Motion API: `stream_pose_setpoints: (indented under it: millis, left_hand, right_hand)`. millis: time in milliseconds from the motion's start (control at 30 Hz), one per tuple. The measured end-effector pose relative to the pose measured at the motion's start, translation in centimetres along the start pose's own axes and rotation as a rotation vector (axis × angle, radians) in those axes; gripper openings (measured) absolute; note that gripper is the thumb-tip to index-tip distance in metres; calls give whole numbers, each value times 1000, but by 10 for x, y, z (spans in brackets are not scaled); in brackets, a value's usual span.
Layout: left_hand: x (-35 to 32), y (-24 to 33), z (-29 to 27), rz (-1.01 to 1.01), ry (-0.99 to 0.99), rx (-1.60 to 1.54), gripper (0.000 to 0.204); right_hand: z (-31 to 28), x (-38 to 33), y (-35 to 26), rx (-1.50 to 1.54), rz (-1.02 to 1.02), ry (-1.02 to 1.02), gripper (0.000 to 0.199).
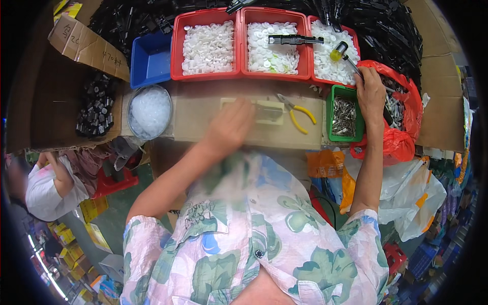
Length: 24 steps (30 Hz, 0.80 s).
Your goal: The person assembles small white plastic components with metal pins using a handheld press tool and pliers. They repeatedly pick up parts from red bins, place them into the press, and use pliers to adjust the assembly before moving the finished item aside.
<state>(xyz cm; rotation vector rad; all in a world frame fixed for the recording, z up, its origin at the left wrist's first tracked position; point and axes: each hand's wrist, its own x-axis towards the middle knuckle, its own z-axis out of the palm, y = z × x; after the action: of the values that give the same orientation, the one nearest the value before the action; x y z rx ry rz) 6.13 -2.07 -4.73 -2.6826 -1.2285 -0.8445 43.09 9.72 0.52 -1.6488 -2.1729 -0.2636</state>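
My left hand (231,127) is blurred over the cardboard-topped bench, resting at the left end of a small pale block with a dark metal piece (267,112); I cannot tell if it grips anything. My right hand (371,94) reaches over the rim of a red plastic bag (406,142) holding metal parts (394,104), fingers curled down into it. Just left of that hand stands a green bin (336,96) of small metal pieces. Yellow-handled pliers (297,114) lie between my two hands.
Three red trays (178,51) of white plastic discs line the back, with a dark tool (295,39) and a yellow-headed mallet (339,51) lying on them. A blue bin (150,61), a round bowl of clear bits (149,112) and black parts (96,109) sit left. Another person (48,185) is at lower left.
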Motion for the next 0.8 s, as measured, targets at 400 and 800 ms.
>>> stream_pose_setpoints:
  millis: [400, 800]
  left_hand:
    - [2, -6, -2, 114, -16, 29, 41]
    - [5, -7, 1, 112, 37, -19, 39]
  right_hand:
    - [-54, -58, -117, 603, 13, -212, 19]
    - [-62, -72, -151, 506, -189, 52, 35]
